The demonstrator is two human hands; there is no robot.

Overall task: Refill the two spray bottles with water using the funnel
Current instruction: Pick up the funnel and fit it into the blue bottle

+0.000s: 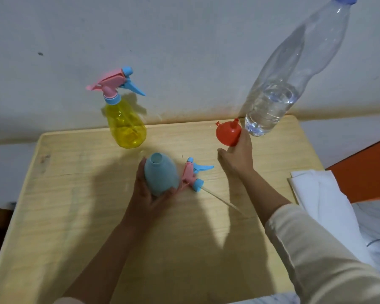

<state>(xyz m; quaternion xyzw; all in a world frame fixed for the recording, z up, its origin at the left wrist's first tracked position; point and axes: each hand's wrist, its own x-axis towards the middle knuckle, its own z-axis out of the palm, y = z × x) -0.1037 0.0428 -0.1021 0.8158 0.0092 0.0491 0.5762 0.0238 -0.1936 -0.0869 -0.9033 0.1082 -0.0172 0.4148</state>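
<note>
A: Near stuff first. Arms?
B: Both forearms are reaching in from the near edge. The right one is wearing a cream sleeve [316, 249] ending above the wrist. The left forearm is showing bare.
A: Left?
B: The left hand [148, 200] is cupping the blue spray bottle [161, 175] from the near-left side, with the fingers [140, 170] wrapping its body. The bottle is sitting mid-surface with its neck open and its mouth facing up.
A: Its sprayer?
B: The pink-and-blue spray head [192, 173] is lying on its side just right of that bottle. Its dip tube [219, 200] is trailing toward the right forearm.
A: Right?
B: The right hand [237, 157] is gripping the red funnel [226, 134], fingers clamping its rim, spout pointing away. Can't tell whether it's touching the surface.
A: Further back?
B: The yellow spray bottle [126, 126] is standing at the far edge, left of centre, with its sprayer on. The clear water bottle [279, 84], blue-capped and partly filled, is standing at the far right corner, just beside the funnel.
A: Surface, room?
B: The pale wood surface [75, 194] is butting against a scuffed whitish wall [184, 40]. A white folded sheet [316, 189] is lying off to the right.
</note>
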